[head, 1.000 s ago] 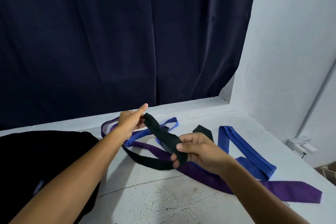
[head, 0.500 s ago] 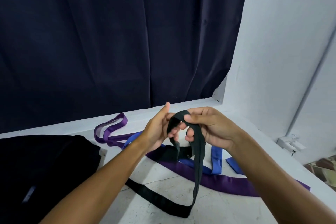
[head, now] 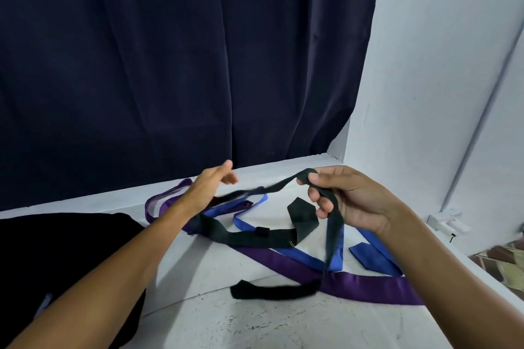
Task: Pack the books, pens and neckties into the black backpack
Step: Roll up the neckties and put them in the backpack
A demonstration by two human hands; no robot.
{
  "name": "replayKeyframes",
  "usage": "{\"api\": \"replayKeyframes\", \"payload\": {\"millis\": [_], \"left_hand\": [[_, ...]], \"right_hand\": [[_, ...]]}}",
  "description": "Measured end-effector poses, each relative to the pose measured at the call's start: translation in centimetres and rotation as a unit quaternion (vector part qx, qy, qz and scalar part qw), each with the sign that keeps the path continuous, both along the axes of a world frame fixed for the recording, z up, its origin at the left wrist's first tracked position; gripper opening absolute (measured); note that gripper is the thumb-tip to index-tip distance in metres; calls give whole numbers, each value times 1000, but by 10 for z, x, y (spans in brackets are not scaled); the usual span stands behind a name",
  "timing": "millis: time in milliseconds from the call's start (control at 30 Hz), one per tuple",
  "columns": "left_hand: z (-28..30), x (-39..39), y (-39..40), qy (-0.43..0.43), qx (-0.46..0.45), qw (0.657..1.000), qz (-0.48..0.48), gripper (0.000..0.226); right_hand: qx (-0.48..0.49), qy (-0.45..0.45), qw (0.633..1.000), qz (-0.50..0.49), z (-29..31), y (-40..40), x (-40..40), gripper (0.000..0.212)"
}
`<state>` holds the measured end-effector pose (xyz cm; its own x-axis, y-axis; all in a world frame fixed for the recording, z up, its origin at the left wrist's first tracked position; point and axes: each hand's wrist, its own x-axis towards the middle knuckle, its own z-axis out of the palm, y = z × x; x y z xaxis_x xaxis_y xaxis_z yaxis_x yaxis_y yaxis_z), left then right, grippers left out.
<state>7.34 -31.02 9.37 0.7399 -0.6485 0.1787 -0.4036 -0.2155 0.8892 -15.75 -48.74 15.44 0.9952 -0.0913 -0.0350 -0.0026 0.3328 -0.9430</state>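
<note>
Head view, right hand gripping black necktie; left hand open; purple necktie, blue necktie beneath

White table — neckties, black backpack.

Curtain: dark navy, heavy, hanging in vertical folds, filling the back of the view. Wall: pale, plain, on the right, with a thin pipe running down it. Surface: white, worn and speckled, meeting a raised white ledge beneath the curtain.
</note>
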Motion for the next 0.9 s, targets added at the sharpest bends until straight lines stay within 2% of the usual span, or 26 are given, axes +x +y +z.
{"api": "replayKeyframes", "payload": {"millis": [133, 300, 433, 633, 767, 800, 900], "left_hand": [[15, -56, -24, 87, -65, 978, -178, 55], [14, -87, -39, 218, -111, 937, -249, 62], [8, -83, -39, 234, -128, 946, -186, 63], [8, -38, -28, 144, -118, 981, -45, 68], [-3, 3, -2, 117, -82, 988, 54, 74], [-5, 9, 4, 120, -78, 987, 71, 75], [-11, 23, 17, 120, -62, 985, 106, 78]], "right_hand": [[5, 5, 1000, 14, -3, 10, 13, 25], [17, 6, 999, 34, -5, 9, 13, 25], [-10, 29, 999, 26, -9, 5, 8, 15], [-42, 43, 996, 66, -15, 3, -2, 15], [-12, 4, 997, 73, -15, -8, -8, 13], [-3, -10, 997, 81, -15, -11, -9, 15], [-7, -38, 995, 87, -11, -19, -12, 40]]}}
